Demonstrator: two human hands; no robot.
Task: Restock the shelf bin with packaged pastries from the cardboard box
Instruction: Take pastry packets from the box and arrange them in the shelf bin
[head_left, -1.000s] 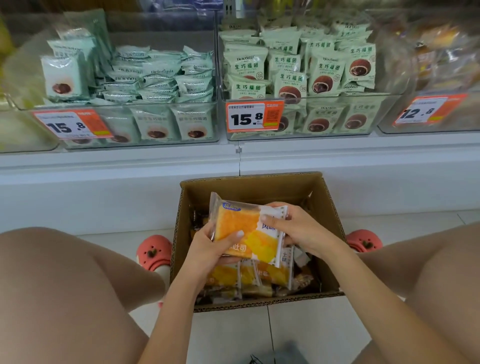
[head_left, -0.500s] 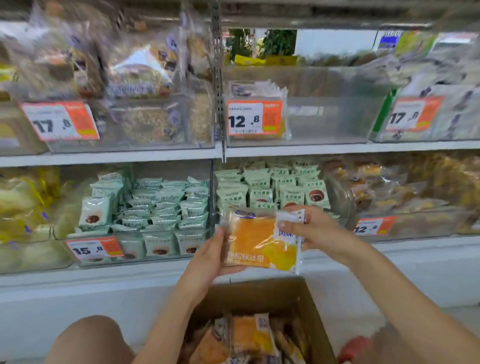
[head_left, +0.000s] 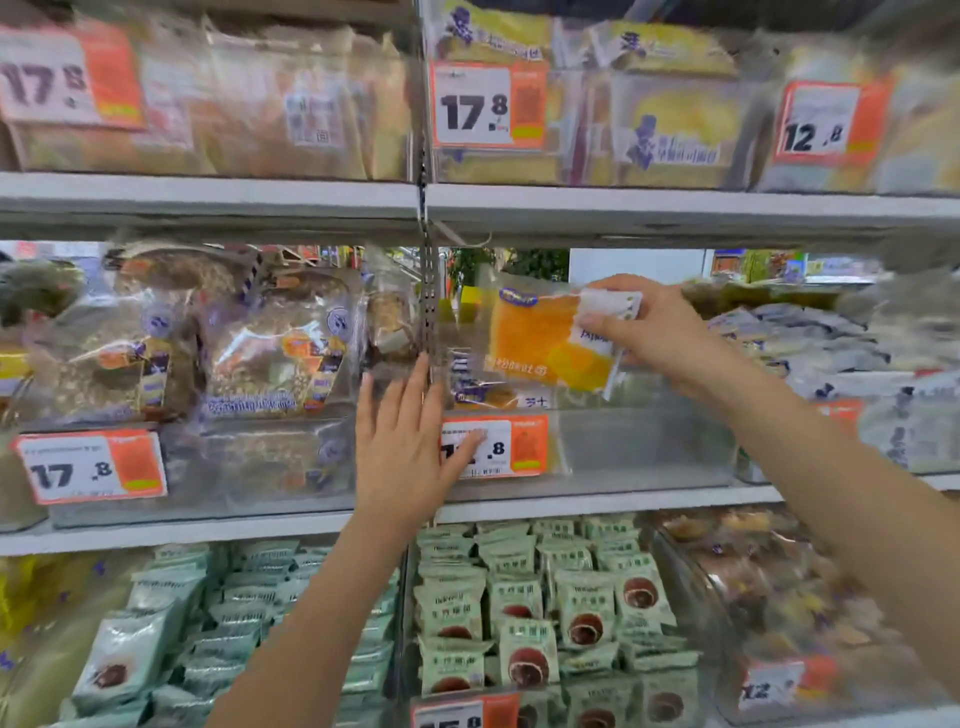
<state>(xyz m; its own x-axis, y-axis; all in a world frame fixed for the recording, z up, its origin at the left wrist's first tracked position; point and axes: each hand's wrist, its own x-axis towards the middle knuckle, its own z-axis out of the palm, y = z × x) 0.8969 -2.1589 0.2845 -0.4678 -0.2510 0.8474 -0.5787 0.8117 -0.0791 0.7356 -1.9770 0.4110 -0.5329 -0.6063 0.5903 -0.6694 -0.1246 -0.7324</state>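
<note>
Over clear bin (head_left: 644, 441), glossy (crinkled) pastry packet (head_left: 540, 343)

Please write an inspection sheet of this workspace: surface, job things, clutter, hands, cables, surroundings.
Surface: white metal shelf carrying clear plastic bin, mostly bare on its right side.
Job things: orange-and-white packaged pastry held above the bin; a similar pack lies inside; cardboard box not in view.
Clutter: nothing seen.
Hands: right hand pinches the pastry; left hand lies open on the bin front, thumb over the orange price tag.
Cables: nothing seen.
Surroundings: green snack packets below; bagged breads to the left.
</note>
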